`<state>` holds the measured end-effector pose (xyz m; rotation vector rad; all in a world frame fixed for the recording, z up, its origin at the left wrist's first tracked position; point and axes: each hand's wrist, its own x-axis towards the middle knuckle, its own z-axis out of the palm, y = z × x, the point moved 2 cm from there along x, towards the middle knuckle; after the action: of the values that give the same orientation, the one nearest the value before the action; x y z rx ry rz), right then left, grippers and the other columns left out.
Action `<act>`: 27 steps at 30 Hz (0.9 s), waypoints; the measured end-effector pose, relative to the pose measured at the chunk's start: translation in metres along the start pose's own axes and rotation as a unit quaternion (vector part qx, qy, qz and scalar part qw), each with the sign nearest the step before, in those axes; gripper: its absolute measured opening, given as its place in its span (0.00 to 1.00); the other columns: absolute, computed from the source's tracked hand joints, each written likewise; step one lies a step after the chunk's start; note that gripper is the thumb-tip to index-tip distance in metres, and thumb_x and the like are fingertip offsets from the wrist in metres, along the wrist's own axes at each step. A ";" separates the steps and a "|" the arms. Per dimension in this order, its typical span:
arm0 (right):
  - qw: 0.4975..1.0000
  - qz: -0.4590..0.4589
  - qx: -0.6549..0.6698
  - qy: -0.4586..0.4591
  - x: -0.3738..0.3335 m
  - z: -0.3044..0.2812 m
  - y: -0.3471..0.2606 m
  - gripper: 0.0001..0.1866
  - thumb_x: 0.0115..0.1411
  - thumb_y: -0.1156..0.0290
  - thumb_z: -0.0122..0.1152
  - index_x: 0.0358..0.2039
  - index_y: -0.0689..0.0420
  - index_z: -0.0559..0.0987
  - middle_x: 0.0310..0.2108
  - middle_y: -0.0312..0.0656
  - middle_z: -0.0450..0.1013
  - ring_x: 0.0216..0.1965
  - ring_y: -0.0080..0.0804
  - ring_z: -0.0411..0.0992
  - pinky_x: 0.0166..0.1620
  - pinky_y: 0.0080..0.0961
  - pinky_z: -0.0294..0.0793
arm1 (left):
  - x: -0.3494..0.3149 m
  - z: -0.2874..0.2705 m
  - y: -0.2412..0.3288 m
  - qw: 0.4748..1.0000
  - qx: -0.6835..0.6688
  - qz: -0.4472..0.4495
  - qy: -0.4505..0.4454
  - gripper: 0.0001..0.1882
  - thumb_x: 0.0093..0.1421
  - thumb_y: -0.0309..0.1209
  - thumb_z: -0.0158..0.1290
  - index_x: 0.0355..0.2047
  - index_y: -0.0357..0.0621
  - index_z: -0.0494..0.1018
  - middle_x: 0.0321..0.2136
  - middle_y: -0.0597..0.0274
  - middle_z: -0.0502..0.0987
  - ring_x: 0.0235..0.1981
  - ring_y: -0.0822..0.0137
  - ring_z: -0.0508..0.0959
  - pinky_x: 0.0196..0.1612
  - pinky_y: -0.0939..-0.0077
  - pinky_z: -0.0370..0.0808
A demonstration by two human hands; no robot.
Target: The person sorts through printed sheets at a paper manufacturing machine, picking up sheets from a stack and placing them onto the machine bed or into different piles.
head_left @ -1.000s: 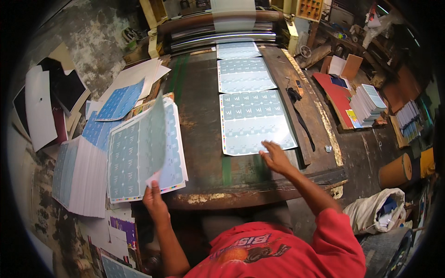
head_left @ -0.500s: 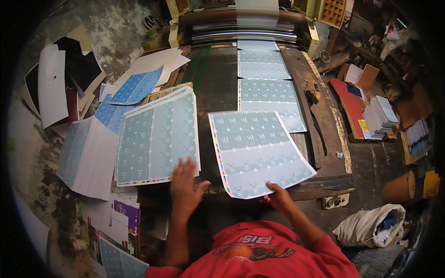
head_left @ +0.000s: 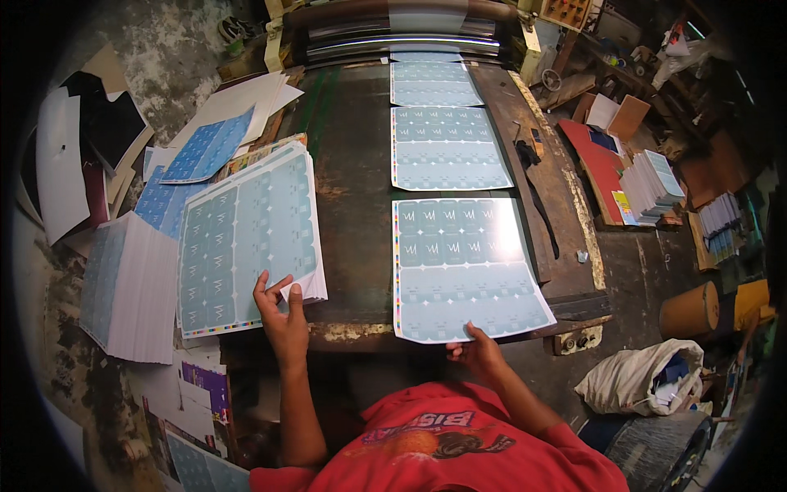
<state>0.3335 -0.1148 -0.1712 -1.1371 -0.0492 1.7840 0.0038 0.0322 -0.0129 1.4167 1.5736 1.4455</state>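
My right hand point(head_left: 478, 354) pinches the near edge of a pale blue-green printed sheet point(head_left: 467, 283), thumb on top. That sheet lies nearly level over the front of the machine's table, in line with other printed sheets point(head_left: 447, 148) farther back. To the left, my left hand point(head_left: 283, 320) is at the near right corner of a stack of printed sheets point(head_left: 246, 246). The top sheet's corner is bent up between its thumb and fingers, showing white paper.
Rollers point(head_left: 410, 45) span the far end of the dark table point(head_left: 348, 189). A tall paper pile point(head_left: 135, 287) and blue sheets point(head_left: 209, 148) stand left. On the right are a dark strap point(head_left: 537, 197), a switch box point(head_left: 578, 339), a white sack point(head_left: 643, 377) and a red board point(head_left: 586, 168).
My right hand has brought its sheet from a tilted position to nearly level, in line with the sheets behind. My left hand has moved from the stack's near edge onto its corner, which now bends up.
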 end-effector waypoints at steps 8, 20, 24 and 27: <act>0.999 -0.032 0.029 -0.019 0.043 0.013 -0.039 0.26 0.69 0.49 0.46 0.52 0.61 0.67 0.40 0.52 0.77 0.33 0.36 0.74 0.47 0.42 0.75 | -0.017 -0.011 -0.001 0.929 0.275 0.245 -0.034 0.12 0.64 0.32 0.54 0.46 0.44 0.79 0.49 0.58 0.80 0.54 0.53 0.74 0.58 0.57 0.65; 0.983 -0.159 0.070 0.064 0.085 0.019 -0.052 0.25 0.68 0.53 0.48 0.61 0.47 0.59 0.49 0.46 0.74 0.39 0.36 0.73 0.44 0.43 0.77 | -0.018 -0.043 -0.009 1.000 -0.019 0.020 0.010 0.10 0.64 0.37 0.56 0.37 0.44 0.81 0.40 0.53 0.82 0.44 0.53 0.79 0.54 0.66 0.68; 0.985 -0.157 0.050 0.059 0.055 0.050 -0.056 0.30 0.67 0.54 0.50 0.66 0.49 0.59 0.53 0.45 0.71 0.40 0.34 0.72 0.44 0.41 0.77 | -0.016 -0.050 0.014 0.996 -0.065 0.025 0.050 0.14 0.68 0.39 0.50 0.38 0.43 0.81 0.37 0.54 0.82 0.43 0.54 0.80 0.58 0.63 0.66; 0.990 -0.128 -0.016 -0.057 0.032 0.069 -0.058 0.31 0.67 0.53 0.51 0.65 0.57 0.62 0.52 0.45 0.72 0.41 0.31 0.72 0.45 0.35 0.76 | -0.033 -0.038 0.048 0.971 0.143 0.172 -0.089 0.12 0.66 0.37 0.52 0.33 0.48 0.82 0.34 0.64 0.83 0.45 0.60 0.81 0.62 0.53 0.59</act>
<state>0.3225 -0.0313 -0.1258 -1.0014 -0.2809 1.6209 -0.0064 -0.0181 0.0337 2.0102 1.5208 1.2640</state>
